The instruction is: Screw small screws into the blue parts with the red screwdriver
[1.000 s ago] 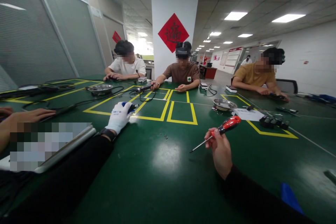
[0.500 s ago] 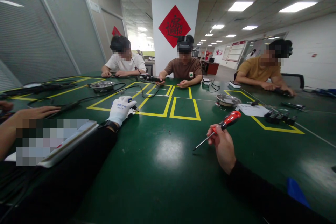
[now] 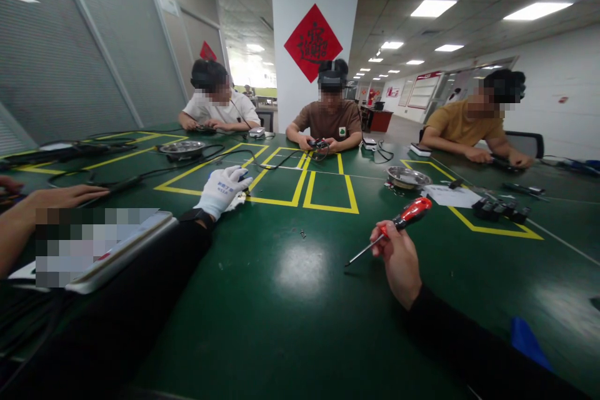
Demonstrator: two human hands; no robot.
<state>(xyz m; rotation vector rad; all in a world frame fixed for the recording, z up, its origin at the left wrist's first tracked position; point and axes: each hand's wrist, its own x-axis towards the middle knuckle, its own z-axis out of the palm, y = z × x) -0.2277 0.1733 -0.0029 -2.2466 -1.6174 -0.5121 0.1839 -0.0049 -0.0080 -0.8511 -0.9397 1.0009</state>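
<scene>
Screwdriver (image 3: 396, 228) clamped in right hand (image 3: 398, 259) grip at the red handle, shaft angled down-left over the worktop (image 3: 290, 312); gloved left hand (image 3: 221, 190) covers a small blue part, grip state unclear.

The tabletop (image 3: 290, 325) is green and glossy, throwing back the ceiling lights. The screwdriver (image 3: 398, 225) has a shiny red plastic handle and a thin bare metal shaft. A white knitted cloth glove covers the left hand (image 3: 220, 190). Two metal bowls (image 3: 405, 178) gleam, and matt white paper (image 3: 450, 197) lies nearby.
</scene>
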